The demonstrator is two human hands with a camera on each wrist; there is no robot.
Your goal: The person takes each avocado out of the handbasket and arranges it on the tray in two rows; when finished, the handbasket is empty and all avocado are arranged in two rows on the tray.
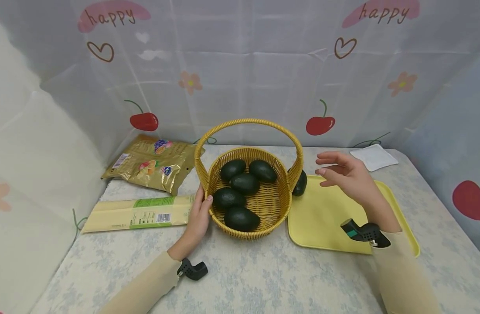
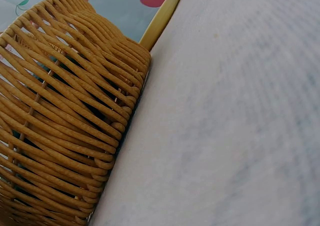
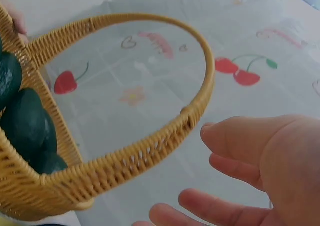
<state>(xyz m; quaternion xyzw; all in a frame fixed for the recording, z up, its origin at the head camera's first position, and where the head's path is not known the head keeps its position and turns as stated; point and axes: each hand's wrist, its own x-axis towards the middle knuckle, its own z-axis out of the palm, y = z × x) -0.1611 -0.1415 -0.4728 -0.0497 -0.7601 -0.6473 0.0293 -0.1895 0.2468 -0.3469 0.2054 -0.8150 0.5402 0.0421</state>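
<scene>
A yellow wicker basket (image 1: 263, 205) with a tall arched handle stands mid-table in the head view, with several dark green avocados (image 1: 244, 183) inside. My left hand (image 1: 198, 213) grips its left side, thumb over the rim; in the left wrist view the woven wall (image 2: 70, 110) hides that hand's fingers. My right hand (image 1: 351, 176) is raised above the yellow tray (image 1: 330, 218), fingers spread and holding nothing. Between it and the basket, one more avocado (image 1: 300, 183) lies at the tray's left edge, partly behind the handle. The right wrist view shows my right fingertips apart from the handle (image 3: 145, 148).
Left of the basket lie a gold foil bag (image 1: 153, 163) and a long pale packet (image 1: 137, 213) with a green label. A white square packet (image 1: 374, 157) sits behind the tray. A printed curtain (image 1: 240, 87) closes off the table's back.
</scene>
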